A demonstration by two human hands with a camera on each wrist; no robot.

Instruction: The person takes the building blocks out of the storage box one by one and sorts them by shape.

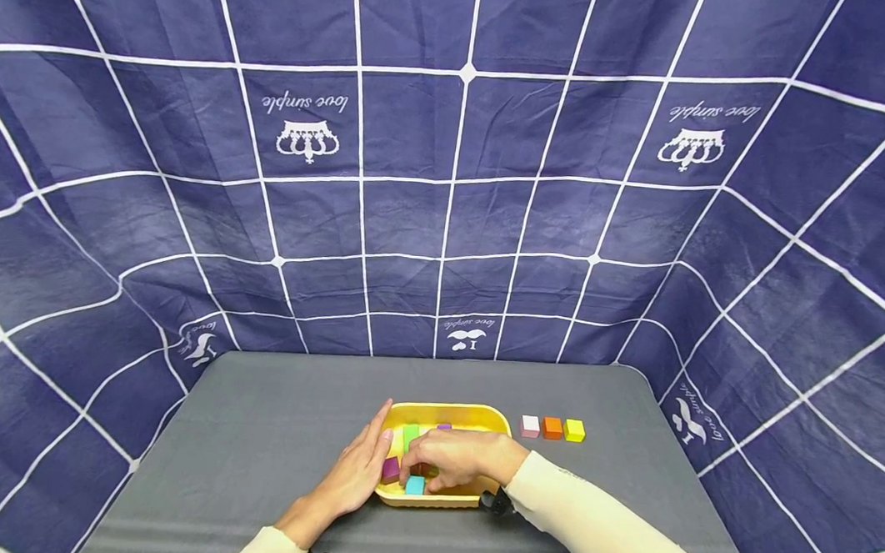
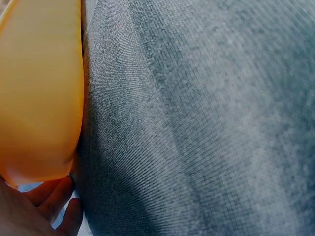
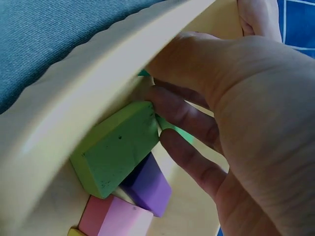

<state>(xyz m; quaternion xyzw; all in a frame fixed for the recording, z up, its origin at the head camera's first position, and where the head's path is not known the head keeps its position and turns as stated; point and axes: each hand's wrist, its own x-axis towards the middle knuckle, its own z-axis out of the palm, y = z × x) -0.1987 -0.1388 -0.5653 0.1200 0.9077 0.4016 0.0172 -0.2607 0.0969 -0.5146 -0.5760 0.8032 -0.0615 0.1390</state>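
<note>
The left hand (image 1: 357,464) lies along the left end of a yellow plastic tub (image 1: 431,501), its fingers extended and resting against the wall, its thumb at the rim. The right hand (image 1: 459,454) reaches down inside the tub with bent fingers, index finger and thumb on either side of a cyan block (image 1: 415,485). Whether they pinch it or merely flank it, I cannot tell (the palm hides much of the tub floor). A dark purple block (image 1: 390,471) sits just left of that index finger, by the tub's left wall, and a bright green block (image 1: 411,435) stands beyond the same finger.

In the right wrist view, an olive-green block (image 3: 118,142) lies right at the tips of the other fingers, leaning toward the tub wall. Next to it, farther from the fingers, come a violet block (image 3: 147,184) and a pink block (image 3: 115,216).

Outside the tub, beyond the right wrist, a pale pink cube (image 1: 530,426), an orange cube (image 1: 552,428) and a yellow cube (image 1: 574,431) stand in a row on the gray cloth (image 1: 293,411), well apart from both hands' fingers.
</note>
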